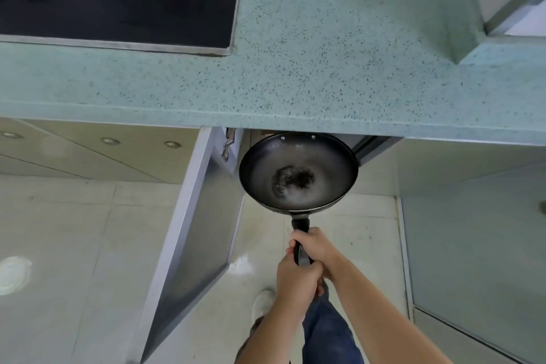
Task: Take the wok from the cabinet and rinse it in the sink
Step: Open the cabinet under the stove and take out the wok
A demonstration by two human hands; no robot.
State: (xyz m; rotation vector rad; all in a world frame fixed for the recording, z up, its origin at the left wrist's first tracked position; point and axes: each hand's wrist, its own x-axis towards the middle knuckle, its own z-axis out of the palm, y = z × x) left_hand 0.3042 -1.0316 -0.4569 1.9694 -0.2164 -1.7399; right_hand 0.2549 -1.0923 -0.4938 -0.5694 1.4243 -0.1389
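Note:
A black wok (298, 171) with a dull grey, scorched middle hangs level just below the countertop edge, half out of the open cabinet. Its black handle (300, 224) points toward me. My right hand (316, 248) grips the handle nearer the pan. My left hand (295, 278) wraps the handle's end just behind it. Both hands touch each other. The far rim of the wok is partly hidden under the counter. No sink is in view.
The speckled green countertop (325, 68) spans the view above the wok. A black cooktop (118, 9) with a metal pot lies at top left. The cabinet door (192, 230) stands open to the left of the wok. Tiled floor and my shoe (263, 301) lie below.

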